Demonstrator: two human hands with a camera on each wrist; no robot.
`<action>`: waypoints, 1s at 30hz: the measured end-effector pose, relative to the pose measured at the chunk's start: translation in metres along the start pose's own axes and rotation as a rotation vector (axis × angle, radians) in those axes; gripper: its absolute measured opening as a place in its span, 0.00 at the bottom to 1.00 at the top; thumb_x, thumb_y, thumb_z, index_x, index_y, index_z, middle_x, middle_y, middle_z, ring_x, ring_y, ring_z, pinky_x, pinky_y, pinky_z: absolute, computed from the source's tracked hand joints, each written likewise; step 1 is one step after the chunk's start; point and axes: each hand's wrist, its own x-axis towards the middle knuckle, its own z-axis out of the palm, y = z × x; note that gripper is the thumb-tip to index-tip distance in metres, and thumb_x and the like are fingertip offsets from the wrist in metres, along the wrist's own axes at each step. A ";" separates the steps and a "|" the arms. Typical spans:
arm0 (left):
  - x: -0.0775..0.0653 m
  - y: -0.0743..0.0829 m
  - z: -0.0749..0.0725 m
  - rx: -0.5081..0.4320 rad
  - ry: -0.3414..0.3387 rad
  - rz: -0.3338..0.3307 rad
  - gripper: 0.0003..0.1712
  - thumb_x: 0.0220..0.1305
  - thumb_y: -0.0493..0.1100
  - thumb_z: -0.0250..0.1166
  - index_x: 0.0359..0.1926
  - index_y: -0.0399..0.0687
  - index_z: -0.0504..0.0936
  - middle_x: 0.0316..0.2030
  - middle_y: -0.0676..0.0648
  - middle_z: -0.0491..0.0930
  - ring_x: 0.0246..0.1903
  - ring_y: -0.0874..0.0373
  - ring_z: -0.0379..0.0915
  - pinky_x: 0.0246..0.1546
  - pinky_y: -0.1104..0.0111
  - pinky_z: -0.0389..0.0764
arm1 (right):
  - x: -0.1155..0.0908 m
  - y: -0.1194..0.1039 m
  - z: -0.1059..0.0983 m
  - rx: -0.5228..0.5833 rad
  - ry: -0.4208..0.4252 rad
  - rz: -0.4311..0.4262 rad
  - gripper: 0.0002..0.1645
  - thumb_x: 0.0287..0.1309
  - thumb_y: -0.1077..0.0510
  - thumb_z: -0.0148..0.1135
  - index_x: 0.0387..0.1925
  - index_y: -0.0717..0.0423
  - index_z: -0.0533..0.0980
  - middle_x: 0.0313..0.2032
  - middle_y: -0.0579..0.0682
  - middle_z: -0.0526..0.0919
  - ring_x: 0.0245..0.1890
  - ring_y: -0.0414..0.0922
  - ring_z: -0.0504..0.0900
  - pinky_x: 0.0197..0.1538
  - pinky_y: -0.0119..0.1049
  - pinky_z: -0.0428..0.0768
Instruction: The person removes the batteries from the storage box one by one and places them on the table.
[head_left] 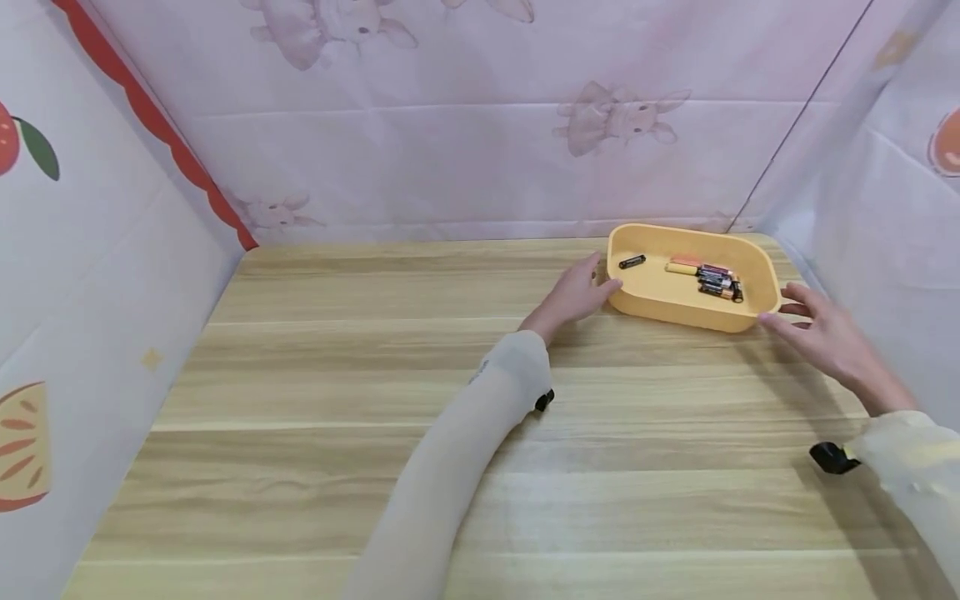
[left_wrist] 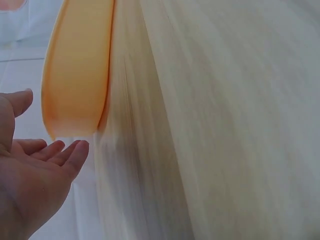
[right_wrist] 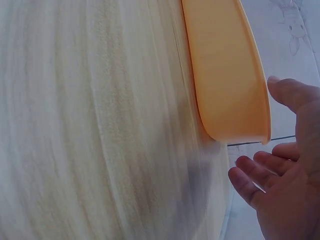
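Note:
A yellow-orange plastic tray with raised walls sits at the back right of the table. Inside it, one dark battery lies by the left end, and several batteries cluster toward the right. My left hand is at the tray's left end, thumb by the front rim; in the left wrist view its fingers spread loosely below the tray's end. At the opposite end is my right hand, its thumb at the front right corner. The right wrist view shows its fingers slightly bent, beside the wall rather than wrapped round it.
The wood-grain table stretches left and forward of the tray. Close behind the tray hangs a pink curtain with rabbit prints, and white printed sheets enclose both sides. A black clip-like piece sits at the right cuff.

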 end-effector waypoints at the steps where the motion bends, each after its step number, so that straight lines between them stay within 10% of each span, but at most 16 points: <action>1: 0.000 0.000 0.001 -0.007 0.001 0.001 0.42 0.76 0.54 0.62 0.82 0.48 0.56 0.77 0.47 0.62 0.72 0.53 0.63 0.72 0.61 0.69 | 0.001 0.000 0.001 0.010 0.000 -0.009 0.52 0.74 0.45 0.60 0.78 0.73 0.46 0.73 0.78 0.56 0.64 0.76 0.67 0.39 0.08 0.64; 5: 0.003 -0.001 0.004 -0.003 -0.005 0.015 0.41 0.76 0.51 0.63 0.82 0.52 0.56 0.77 0.49 0.62 0.75 0.55 0.59 0.75 0.62 0.64 | 0.004 0.000 0.007 0.053 0.017 -0.052 0.49 0.73 0.51 0.64 0.77 0.74 0.49 0.71 0.79 0.58 0.56 0.49 0.79 0.41 0.07 0.69; 9: 0.006 0.000 0.007 -0.003 -0.017 0.016 0.42 0.76 0.50 0.63 0.82 0.54 0.54 0.77 0.49 0.63 0.73 0.55 0.61 0.74 0.65 0.66 | 0.005 0.002 0.010 0.098 0.031 -0.073 0.49 0.71 0.56 0.66 0.76 0.77 0.49 0.67 0.82 0.63 0.42 0.16 0.70 0.41 0.09 0.73; 30: -0.004 -0.003 0.002 -0.054 -0.056 0.044 0.42 0.77 0.46 0.62 0.83 0.49 0.51 0.78 0.48 0.61 0.74 0.59 0.60 0.73 0.72 0.63 | -0.003 -0.007 0.016 0.192 0.040 -0.021 0.49 0.71 0.55 0.66 0.77 0.74 0.49 0.64 0.82 0.67 0.41 0.13 0.72 0.43 0.11 0.76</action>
